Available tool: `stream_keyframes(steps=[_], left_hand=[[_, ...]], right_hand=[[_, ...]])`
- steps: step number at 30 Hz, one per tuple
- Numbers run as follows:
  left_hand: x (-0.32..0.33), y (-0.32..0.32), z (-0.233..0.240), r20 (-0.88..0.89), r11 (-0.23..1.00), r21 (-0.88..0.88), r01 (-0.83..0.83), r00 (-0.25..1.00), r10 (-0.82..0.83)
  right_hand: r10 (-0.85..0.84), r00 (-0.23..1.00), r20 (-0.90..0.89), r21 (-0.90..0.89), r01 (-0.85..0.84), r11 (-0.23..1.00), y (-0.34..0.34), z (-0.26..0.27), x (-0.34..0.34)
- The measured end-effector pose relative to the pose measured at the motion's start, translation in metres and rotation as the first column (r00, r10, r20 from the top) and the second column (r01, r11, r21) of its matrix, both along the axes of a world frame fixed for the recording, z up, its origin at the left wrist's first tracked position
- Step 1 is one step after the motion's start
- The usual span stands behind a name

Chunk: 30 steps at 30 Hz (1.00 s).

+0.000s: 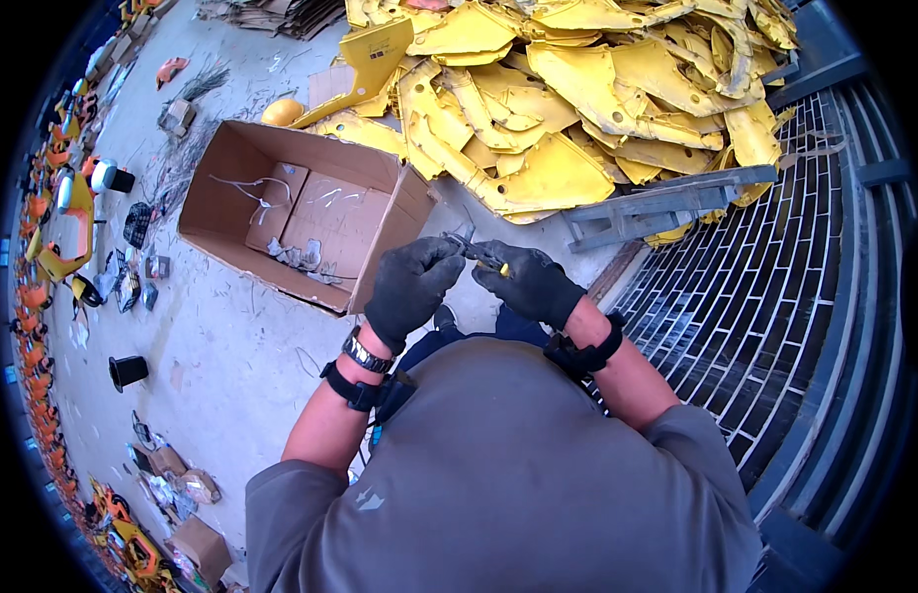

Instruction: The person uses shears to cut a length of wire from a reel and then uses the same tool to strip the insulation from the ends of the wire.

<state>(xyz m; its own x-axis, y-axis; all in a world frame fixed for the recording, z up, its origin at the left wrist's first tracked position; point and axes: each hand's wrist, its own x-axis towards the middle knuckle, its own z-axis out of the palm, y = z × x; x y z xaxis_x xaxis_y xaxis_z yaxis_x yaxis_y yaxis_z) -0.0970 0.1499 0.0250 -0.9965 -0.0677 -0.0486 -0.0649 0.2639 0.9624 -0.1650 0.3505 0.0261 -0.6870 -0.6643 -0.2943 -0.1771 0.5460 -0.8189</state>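
Note:
My left hand (418, 285) and my right hand (529, 282), both in dark work gloves, meet in front of my body above the floor. My right hand is closed around a small hand tool (491, 261) with a yellow part on its handle; its exact kind is unclear. The fingers of my left hand pinch a small dark metal piece (459, 239) at the tool's end. Left of my hands stands an open cardboard box (388, 256), with white string (262, 201) and crumpled scraps (295, 253) inside.
A large heap of yellow plastic panels (555, 178) lies ahead, by a grey metal frame (651, 211). A brick surface (733, 296) is on the right. A black bin-like container (128, 370), a cardboard carton (201, 550) and scattered parts lie on the left.

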Motion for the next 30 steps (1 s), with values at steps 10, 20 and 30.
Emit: stream_keyframes(steps=[10,20,30], left_hand=[[0.003,0.002,0.004,0.148,0.959,0.264,-0.107,0.987,0.069],[0.002,-0.005,-0.007,-0.169,0.999,0.033,0.028,0.985,-0.022],[0.001,0.007,-0.013,-0.286,0.999,-0.026,-0.029,0.958,0.02]], right_hand=[[-0.004,0.991,0.134,-0.099,0.018,0.995,-0.012,-0.001,0.001],[-0.013,0.941,-0.338,-0.258,-0.079,0.963,-0.019,-0.028,0.002],[0.009,0.995,-0.099,-0.203,-0.029,0.979,-0.013,-0.016,0.002]])
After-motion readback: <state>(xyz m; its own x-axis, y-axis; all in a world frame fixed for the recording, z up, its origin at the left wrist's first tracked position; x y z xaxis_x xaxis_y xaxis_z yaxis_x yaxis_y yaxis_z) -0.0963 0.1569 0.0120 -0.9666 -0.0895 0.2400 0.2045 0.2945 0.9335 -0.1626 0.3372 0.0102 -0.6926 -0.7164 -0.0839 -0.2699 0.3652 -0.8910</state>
